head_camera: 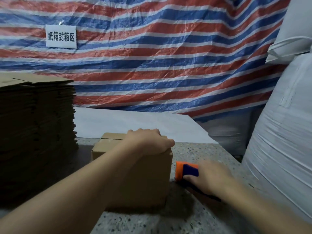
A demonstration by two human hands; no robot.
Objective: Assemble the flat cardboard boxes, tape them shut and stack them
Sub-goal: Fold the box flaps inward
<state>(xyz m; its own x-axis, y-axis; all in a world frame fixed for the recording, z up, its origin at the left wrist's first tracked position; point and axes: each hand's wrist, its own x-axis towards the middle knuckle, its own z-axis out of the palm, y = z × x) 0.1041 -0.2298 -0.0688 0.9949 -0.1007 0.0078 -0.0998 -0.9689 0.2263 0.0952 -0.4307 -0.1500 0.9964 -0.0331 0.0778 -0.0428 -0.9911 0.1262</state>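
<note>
The assembled cardboard box stands upright on the speckled stone worktop, and all positions below are given relative to it. Its top flaps are folded down, with the seam between them visible at the far left of the top face; whether tape covers that seam cannot be told. The left hand lies across the top of the box, fingers curled over the far edge and thumb hooked over the right corner, holding the box. Just beside the box's right face, an orange and dark blue tape dispenser sits on the worktop, close to but apart from the box wall. The right hand rests on the dispenser from the right, fingers extended over it; how firmly it holds cannot be told. To the left of the box, a tall stack of flat cardboard blanks rises above box height. Behind the box lies a white sheet on the worktop. Farther behind hangs a red, white and blue striped tarpaulin bearing a white label. Well to the right stand bulky white woven sacks.
</note>
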